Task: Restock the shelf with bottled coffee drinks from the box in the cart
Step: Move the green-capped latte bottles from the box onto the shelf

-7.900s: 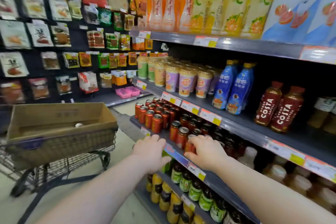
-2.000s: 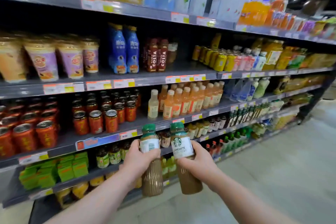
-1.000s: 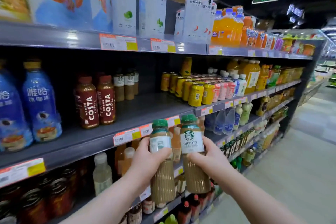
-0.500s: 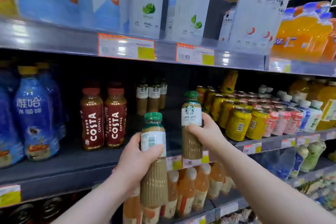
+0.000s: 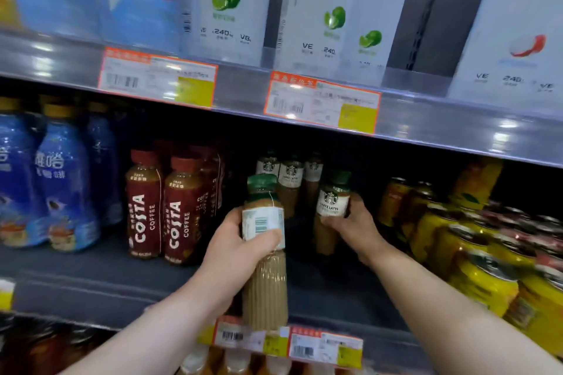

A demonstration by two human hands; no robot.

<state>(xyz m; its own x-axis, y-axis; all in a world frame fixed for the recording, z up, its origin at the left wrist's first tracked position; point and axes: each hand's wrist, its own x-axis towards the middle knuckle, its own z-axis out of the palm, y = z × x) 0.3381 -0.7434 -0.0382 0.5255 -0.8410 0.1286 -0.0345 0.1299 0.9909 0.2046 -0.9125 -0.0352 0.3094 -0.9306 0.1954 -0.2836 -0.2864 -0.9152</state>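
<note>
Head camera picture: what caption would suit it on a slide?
Right hand holds a latte bottle inside the shelf, before matching bottles; left hand holds a second bottle at the shelf edge.

Blue bottles (image 5: 64, 186) stand left of red Costa bottles (image 5: 144, 207) (yellow cans (image 5: 475, 253) far right), white cartons (image 5: 231, 3) above.

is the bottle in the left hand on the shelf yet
No, the left hand holds its coffee bottle in front of the shelf edge, its base overlapping the price tags below.
</note>
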